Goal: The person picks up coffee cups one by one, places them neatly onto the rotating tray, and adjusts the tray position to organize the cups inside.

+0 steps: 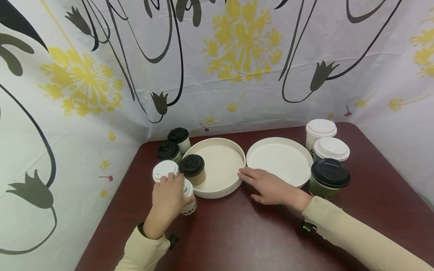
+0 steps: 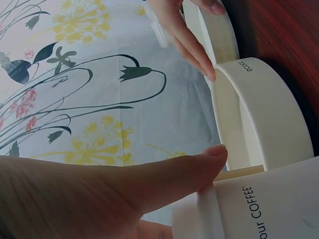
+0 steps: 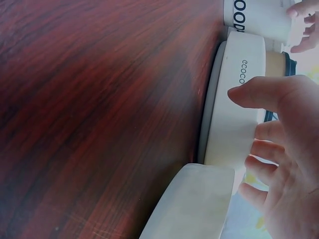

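The person's left hand (image 1: 168,197) reaches in from the near left, palm down, with its fingers bent over the top of a white paper cup with a white lid (image 1: 189,208); the thumb lies at the lid's edge and the grip is closed on this cup. The held cup is positioned at the near left of a round, shallow, cream-coloured tray (image 1: 222,162). A brown paper cup with a black lid (image 1: 193,169) stands inside that tray, on its left side. The right hand (image 1: 271,186) extends from the near right, forearm angled toward the left, its fingers nearly straight and its thumb set apart. Its fingertips meet the tray's right rim, close to the adjoining round, shallow, whitish tray (image 1: 281,160); nothing is held. A second white-lidded cup (image 1: 165,170) stands just beyond the left hand. A green paper cup with a black lid (image 1: 329,178) stands at the near right of the whitish tray. All items rest on a dark red-brown wooden table (image 1: 217,237).
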Motion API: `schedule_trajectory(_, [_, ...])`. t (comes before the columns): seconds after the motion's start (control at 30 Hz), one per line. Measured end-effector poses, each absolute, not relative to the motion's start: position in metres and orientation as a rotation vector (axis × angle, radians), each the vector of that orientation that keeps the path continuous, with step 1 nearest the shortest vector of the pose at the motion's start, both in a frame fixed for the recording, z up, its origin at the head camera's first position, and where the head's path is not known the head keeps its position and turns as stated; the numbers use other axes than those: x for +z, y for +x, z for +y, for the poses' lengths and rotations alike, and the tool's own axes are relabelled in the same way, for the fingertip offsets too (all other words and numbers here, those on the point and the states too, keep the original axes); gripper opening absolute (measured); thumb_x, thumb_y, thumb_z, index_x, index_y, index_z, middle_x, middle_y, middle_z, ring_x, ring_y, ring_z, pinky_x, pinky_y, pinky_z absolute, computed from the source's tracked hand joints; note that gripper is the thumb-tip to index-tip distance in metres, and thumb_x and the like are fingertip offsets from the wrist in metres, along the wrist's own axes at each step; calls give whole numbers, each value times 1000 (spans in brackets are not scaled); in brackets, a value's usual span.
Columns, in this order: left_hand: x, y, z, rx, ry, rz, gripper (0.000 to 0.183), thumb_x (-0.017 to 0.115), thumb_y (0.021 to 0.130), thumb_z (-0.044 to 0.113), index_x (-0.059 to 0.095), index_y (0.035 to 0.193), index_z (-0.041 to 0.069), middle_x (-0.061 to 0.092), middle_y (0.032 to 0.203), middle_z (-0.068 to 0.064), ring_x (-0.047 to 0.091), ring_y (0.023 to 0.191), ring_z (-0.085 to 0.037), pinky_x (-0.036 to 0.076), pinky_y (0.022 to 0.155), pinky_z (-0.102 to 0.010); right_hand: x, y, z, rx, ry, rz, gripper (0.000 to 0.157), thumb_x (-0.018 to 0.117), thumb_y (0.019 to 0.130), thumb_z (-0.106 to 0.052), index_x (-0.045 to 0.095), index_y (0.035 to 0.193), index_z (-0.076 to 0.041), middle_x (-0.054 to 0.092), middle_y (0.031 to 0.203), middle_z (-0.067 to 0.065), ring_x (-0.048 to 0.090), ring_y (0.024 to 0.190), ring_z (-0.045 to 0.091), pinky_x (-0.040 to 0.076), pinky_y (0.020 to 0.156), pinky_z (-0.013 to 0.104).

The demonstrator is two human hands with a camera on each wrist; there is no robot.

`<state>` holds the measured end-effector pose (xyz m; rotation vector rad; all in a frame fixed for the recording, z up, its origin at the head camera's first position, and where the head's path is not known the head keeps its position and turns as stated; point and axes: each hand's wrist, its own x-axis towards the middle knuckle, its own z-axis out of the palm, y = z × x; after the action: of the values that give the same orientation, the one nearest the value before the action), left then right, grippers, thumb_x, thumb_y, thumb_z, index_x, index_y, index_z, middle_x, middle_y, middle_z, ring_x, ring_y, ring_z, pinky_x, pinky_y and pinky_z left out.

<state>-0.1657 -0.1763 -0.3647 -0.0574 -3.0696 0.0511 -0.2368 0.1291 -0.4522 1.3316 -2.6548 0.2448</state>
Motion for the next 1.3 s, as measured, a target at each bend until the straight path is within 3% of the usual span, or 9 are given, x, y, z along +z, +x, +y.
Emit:
schedule_trajectory(0.77, [-366, -163, -179, 48, -81, -3044, 75, 86, 69, 50, 63, 122, 3, 64, 107, -20, 60, 95, -38, 53, 74, -52, -449, -232, 127, 230, 1342, -2670, 80, 77, 80, -26, 42, 147, 0, 45, 152, 18, 49, 138, 32, 43, 111, 48])
schedule_trajectory(1.3, [-367, -163, -180, 11, -96, -3027, 74, 88, 66, 48, 65, 120, 4, 65, 105, -19, 62, 92, -37, 54, 72, -50, -448, -234, 126, 222, 1346, -2695, 73, 73, 84, -25, 44, 146, -2, 46, 153, 15, 42, 144, 32, 39, 114, 51])
